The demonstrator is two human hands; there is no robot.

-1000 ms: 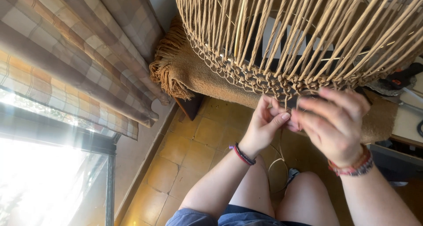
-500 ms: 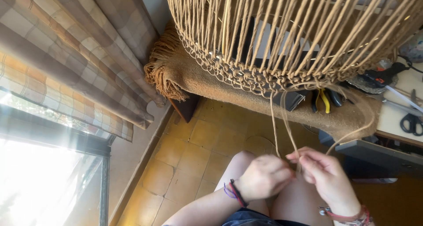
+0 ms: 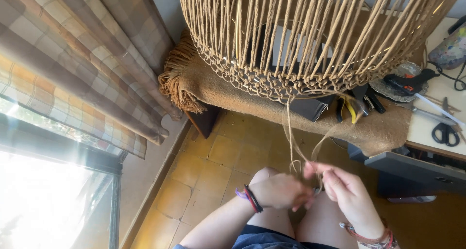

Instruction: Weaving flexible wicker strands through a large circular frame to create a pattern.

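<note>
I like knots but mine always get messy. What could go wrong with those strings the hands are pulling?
The loose cords hang close together between the woven basket frame and the left hand and right hand, so they might tangle or cross. A hard pull might tug the frame. The scissors lie on the table edge and might get knocked.

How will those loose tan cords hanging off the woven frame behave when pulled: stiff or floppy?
Likely floppy: the cords sag in curves from the woven frame to the left hand and right hand. Probably light, being thin. They may tangle, since several strands run close together.
</note>
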